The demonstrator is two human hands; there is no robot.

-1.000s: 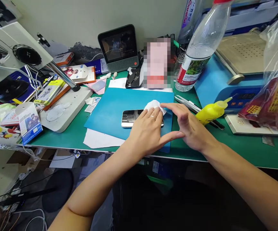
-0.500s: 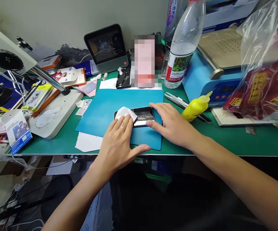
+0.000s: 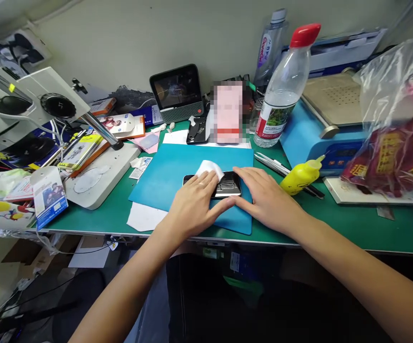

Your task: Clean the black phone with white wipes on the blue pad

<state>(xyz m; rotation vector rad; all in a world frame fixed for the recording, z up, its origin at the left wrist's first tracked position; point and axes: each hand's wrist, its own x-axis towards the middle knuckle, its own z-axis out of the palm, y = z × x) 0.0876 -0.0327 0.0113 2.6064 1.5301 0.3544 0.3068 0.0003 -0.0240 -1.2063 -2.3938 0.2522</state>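
Note:
A smartphone (image 3: 226, 186) with a dark, reflective face lies flat on a blue mat (image 3: 170, 164). My left hand (image 3: 196, 200) presses a white cloth (image 3: 209, 167) onto it with flat fingers held close together. That hand covers much of the phone's left half. At the phone's right end, my right hand (image 3: 263, 195) steadies it between thumb and fingers. The tips of my two thumbs meet, or nearly so, at the phone's near edge.
Right of the mat lie a yellow squeeze bottle (image 3: 301, 177) and tweezers (image 3: 270, 163). Behind stand a water bottle (image 3: 276, 114), a blue heating plate unit (image 3: 299, 138) and a smart display (image 3: 177, 93). A microscope stand base (image 3: 99, 186) and boxes occupy the left.
My left hand has slid the cloth rightward along the phone, bringing its thumb up to the right one. The right hand keeps its place at the phone's end. The camera view has shifted.

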